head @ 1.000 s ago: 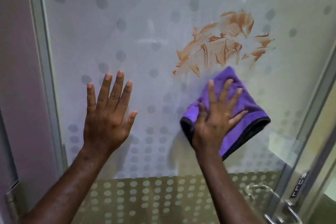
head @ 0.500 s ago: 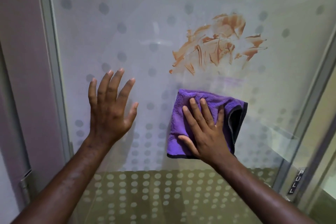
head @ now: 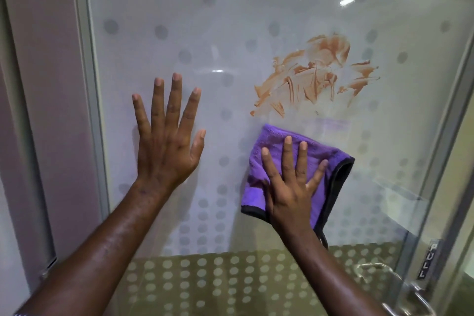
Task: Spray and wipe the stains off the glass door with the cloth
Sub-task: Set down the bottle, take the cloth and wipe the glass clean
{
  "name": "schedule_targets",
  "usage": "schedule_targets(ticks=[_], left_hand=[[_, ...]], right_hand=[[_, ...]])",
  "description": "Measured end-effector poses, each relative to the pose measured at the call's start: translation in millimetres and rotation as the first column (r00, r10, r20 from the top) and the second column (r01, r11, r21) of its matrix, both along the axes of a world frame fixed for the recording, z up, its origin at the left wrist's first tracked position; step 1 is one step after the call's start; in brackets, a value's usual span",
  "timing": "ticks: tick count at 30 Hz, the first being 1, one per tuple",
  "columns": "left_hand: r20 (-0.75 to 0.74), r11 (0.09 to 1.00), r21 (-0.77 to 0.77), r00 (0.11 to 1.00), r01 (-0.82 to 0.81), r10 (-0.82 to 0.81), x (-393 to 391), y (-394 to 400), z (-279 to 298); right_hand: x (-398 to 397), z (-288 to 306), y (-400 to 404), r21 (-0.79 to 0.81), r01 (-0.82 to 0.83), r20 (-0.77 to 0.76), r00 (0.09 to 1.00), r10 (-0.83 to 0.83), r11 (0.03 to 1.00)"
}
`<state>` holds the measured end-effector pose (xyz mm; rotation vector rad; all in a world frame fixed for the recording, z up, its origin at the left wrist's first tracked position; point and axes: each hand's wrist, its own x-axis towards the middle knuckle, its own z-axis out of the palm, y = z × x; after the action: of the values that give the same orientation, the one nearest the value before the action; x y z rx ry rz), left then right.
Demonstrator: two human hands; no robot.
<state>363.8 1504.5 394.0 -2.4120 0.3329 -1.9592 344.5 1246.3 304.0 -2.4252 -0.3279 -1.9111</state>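
Observation:
The glass door (head: 195, 33) with a pattern of grey dots fills the view. An orange-brown smeared stain (head: 315, 74) sits on it at the upper right. A folded purple cloth (head: 277, 146) with a dark edge lies flat on the glass just below the stain. My right hand (head: 289, 187) presses on the cloth with fingers spread. My left hand (head: 166, 141) rests flat on the bare glass to the left, fingers apart, holding nothing. No spray bottle is in view.
A grey metal door frame (head: 87, 84) runs down the left, with a wall beside it. On the right are the door's edge, a "PULL" label (head: 427, 261) and a metal handle (head: 400, 297) at the bottom right corner.
My right hand slid the cloth down and to the left, away from the stain, then turned it slightly. My left hand stayed flat on the glass.

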Motion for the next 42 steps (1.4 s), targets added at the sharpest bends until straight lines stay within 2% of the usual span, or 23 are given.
schedule_targets(ticks=[5, 10, 13, 21, 23, 25, 27, 29, 34, 36, 38, 42], left_hand=[[0.006, 1.0, 0.008, 1.0, -0.001, 0.001, 0, 1, 1], [0.022, 1.0, 0.003, 1.0, -0.006, 0.006, 1, 2, 4], [0.029, 1.0, 0.009, 1.0, -0.01, 0.01, -1, 0, 14], [0.012, 1.0, -0.003, 1.0, -0.025, 0.025, -2, -7, 53], [0.022, 1.0, 0.0, 1.0, -0.021, 0.021, -1, -7, 52], [0.037, 1.0, 0.024, 0.999, -0.019, 0.018, 1, -2, 51], [0.056, 0.998, 0.055, 0.998, -0.009, 0.006, 3, 8, 51], [0.063, 0.997, 0.075, 0.998, 0.009, -0.014, 4, 15, 50], [0.073, 0.997, 0.081, 0.997, -0.006, 0.0, 6, 16, 49], [0.073, 0.997, 0.083, 0.997, 0.003, -0.009, 6, 15, 49], [0.074, 0.996, 0.085, 0.997, 0.007, -0.014, 6, 16, 50], [0.081, 0.997, 0.079, 0.996, 0.017, -0.024, 8, 17, 49]], right_hand=[[3, 39, 26, -0.172, -0.037, 0.029, 0.999, 0.042, 0.984], [1, 33, 2, -0.342, 0.012, 0.017, 1.0, -0.007, 0.94], [1, 34, 0, -0.364, 0.03, 0.022, 0.999, -0.023, 0.931], [1, 21, -9, -0.237, -0.013, 0.027, 0.999, 0.02, 0.971], [0, 19, -28, -0.125, 0.017, 0.048, 0.999, -0.011, 0.992], [-1, 21, -52, 0.071, 0.073, 0.08, 0.994, -0.079, 0.995], [-1, 33, -75, 0.239, 0.09, 0.085, 0.99, -0.113, 0.967], [1, 59, -94, 0.374, 0.034, 0.087, 0.994, -0.071, 0.927], [5, 167, -104, 0.627, -0.133, 0.185, 0.983, 0.02, 0.768], [7, 212, -90, 0.641, -0.186, 0.231, 0.972, 0.043, 0.745], [8, 242, -62, 0.58, -0.209, 0.24, 0.967, 0.08, 0.788], [7, 237, -1, 0.279, -0.192, 0.171, 0.974, 0.148, 0.941]])
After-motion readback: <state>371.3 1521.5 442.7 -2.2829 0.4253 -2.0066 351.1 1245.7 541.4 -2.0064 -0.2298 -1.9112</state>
